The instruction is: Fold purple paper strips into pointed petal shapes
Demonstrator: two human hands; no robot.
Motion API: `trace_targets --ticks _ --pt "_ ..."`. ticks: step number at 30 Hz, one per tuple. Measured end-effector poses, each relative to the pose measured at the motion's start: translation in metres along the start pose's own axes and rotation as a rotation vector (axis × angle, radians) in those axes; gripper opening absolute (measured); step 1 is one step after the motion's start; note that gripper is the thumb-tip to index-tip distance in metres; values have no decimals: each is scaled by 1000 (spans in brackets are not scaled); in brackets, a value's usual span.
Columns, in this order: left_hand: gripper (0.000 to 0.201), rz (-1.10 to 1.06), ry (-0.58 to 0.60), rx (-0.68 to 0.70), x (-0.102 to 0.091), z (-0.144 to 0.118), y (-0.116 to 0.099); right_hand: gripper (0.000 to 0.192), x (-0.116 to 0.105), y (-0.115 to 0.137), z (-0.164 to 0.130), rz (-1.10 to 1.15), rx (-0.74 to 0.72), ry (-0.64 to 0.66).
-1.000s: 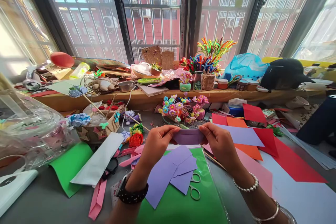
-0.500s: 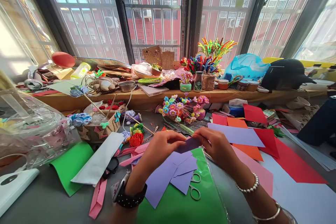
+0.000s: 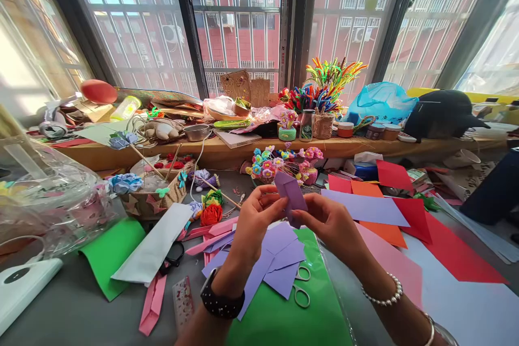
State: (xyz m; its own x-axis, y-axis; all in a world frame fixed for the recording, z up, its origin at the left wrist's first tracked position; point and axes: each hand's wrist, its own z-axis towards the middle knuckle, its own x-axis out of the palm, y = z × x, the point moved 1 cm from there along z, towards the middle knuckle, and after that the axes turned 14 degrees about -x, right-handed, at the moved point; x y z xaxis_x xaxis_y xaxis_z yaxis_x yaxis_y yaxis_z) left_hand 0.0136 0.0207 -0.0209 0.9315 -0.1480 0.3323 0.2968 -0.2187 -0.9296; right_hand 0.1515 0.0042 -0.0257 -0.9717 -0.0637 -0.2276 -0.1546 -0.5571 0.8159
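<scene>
A small folded piece of purple paper [image 3: 292,197] is held up between both hands, tilted, with a fold line showing across it. My left hand [image 3: 259,213] pinches its left side between thumb and fingers. My right hand [image 3: 330,221] grips its lower right edge. Below them, several cut sheets of purple paper [image 3: 259,275] overlap on a green sheet [image 3: 284,324] in a clear sleeve. A pair of scissors [image 3: 302,285] lies there too, its handle loops showing and its blades covered by the purple paper.
Folded pink paper strips [image 3: 153,303], a white folded paper [image 3: 156,246] and a green sheet [image 3: 115,262] lie at left. Red sheets [image 3: 458,248], orange and pink ones spread at right. Behind stand crocheted flowers [image 3: 271,165] and a basket [image 3: 162,197] before a crowded windowsill.
The purple paper has been raised and turned from nearly flat to upright, showing its folded face. My left hand has shifted slightly right, uncovering a small patterned item near the left wrist.
</scene>
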Motion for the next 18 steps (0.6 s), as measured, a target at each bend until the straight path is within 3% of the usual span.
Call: trace_targets --ticks 5,10,15,18 --pt "41 103 38 5 0 -1 -2 20 -5 1 0 -111 -15 -110" --pt "31 291 92 -30 -5 -2 -8 15 -12 8 -1 -249 -64 -38" --pt "30 152 -41 58 -1 -2 -5 25 -8 9 0 30 53 -66" --pt "32 120 -53 87 2 -3 -3 23 -8 9 1 102 86 -80"
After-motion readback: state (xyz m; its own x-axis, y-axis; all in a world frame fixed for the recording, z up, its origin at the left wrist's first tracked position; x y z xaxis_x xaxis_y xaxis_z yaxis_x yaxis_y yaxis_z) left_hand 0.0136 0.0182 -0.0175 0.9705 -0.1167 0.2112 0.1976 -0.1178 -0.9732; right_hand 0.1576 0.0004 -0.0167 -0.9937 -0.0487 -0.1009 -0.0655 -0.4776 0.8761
